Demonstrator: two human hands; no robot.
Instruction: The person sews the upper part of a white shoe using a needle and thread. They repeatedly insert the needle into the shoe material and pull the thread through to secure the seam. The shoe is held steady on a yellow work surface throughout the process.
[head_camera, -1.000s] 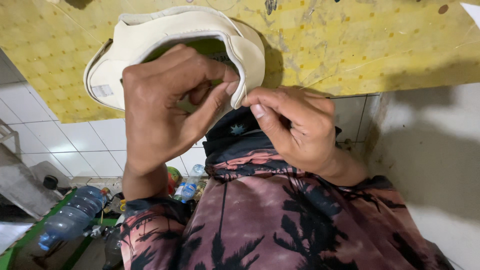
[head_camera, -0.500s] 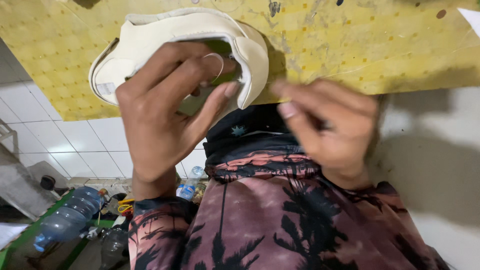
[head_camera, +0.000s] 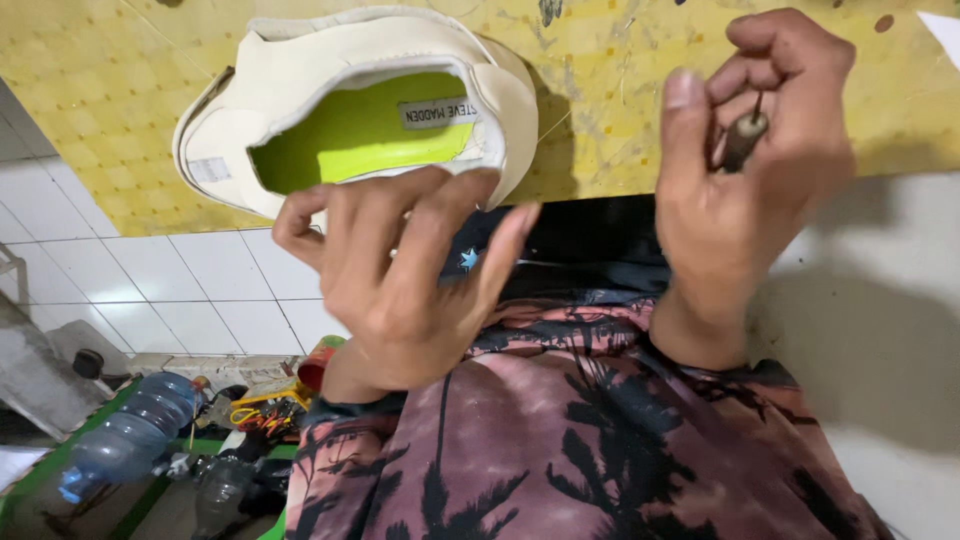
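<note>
A cream slip-on shoe (head_camera: 300, 80) with a lime-green insole (head_camera: 350, 135) lies on a yellow board (head_camera: 620, 90), its opening facing me. My left hand (head_camera: 400, 280) grips the shoe's near edge, fingertips curled on the rim below the opening. My right hand (head_camera: 750, 170) is raised to the right of the shoe and apart from it. It is closed around a small tool with a dark wooden handle (head_camera: 745, 140). A thin pale thread (head_camera: 550, 125) runs off the shoe's right side. My lap, in a patterned pink and black shirt, fills the bottom of the view.
Below left are white floor tiles (head_camera: 150, 290), two plastic bottles (head_camera: 130, 435), a yellow-handled tool (head_camera: 255, 410) and a red cup (head_camera: 315, 360). A grey wall (head_camera: 890, 330) lies to the right of my arm.
My left hand has slid down off the shoe opening, uncovering the green insole. My right hand has pulled away to the right and upward with the small tool.
</note>
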